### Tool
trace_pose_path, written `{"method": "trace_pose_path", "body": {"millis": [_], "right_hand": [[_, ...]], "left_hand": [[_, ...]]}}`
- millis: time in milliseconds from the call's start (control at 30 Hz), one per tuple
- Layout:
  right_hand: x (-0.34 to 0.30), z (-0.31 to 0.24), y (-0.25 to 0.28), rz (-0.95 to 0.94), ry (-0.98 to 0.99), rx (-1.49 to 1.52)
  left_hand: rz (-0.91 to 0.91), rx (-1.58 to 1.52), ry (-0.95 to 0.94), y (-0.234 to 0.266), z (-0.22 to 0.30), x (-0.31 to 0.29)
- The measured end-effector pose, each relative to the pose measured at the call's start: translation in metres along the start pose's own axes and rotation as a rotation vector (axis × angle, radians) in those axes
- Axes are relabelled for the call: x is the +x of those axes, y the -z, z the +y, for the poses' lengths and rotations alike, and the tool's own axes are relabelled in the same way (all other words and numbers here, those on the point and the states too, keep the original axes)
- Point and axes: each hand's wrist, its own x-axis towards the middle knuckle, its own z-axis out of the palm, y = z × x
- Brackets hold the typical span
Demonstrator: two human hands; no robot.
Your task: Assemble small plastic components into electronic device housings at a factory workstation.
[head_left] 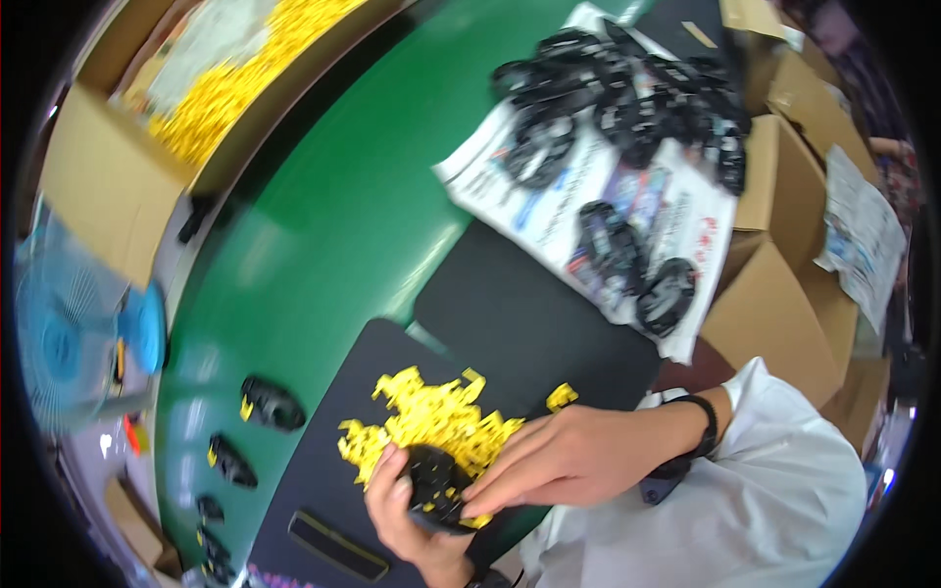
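My left hand [400,529] is closed around a black rounded plastic shell [425,478], its open inner side turned up. Small yellow bits show inside the shell. My right hand [578,453] reaches over from the right, fingers together, fingertips pressed at the shell's inner edge. Whether a small piece sits between those fingertips is hidden. Just beyond the shell lies a loose heap of small yellow pieces [426,407] on a black mat [338,446]. A smaller clump of yellow pieces [562,396] lies beside my right hand.
A dark phone-like slab [338,545] lies at the mat's near left. Several black shells [272,404] with yellow bits line the green table [323,211]. Black wrapped parts [627,88] cover newspaper [534,211] at far right. Cardboard boxes [774,314] flank it; another box [113,191] holds yellow pieces.
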Motion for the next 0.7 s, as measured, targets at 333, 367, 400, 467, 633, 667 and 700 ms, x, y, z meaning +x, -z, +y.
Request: {"method": "trace_pose_path", "body": {"millis": [333,367,400,467,633,667,700], "right_hand": [[-0.063,-0.012,0.140,0.596,-0.227,-1.016],[-0.070,-0.007,0.164,0.635,-0.240,-1.195],[-0.078,-0.006,0.186,0.676,-0.257,-1.374],[-0.084,0.007,0.221,0.694,-0.291,-1.512],[-0.088,0.044,0.282,0.715,-0.234,-1.628],[-0.094,0.039,0.286,0.697,-0.296,-1.534],[-0.097,0.034,0.281,0.761,-0.287,-1.451]], "left_hand": [[-0.238,-1.249,0.763,-0.026,-0.087,0.103],[-0.195,-1.226,0.780,-0.026,-0.104,0.107],[-0.217,-1.184,0.762,-0.021,-0.124,0.110],[-0.087,-0.814,0.816,-0.013,-0.175,0.102],[-0.030,0.090,0.594,0.004,-0.183,0.117],[0.081,0.364,0.454,0.000,-0.170,0.121],[0.129,0.322,0.449,0.004,-0.162,0.121]]}}
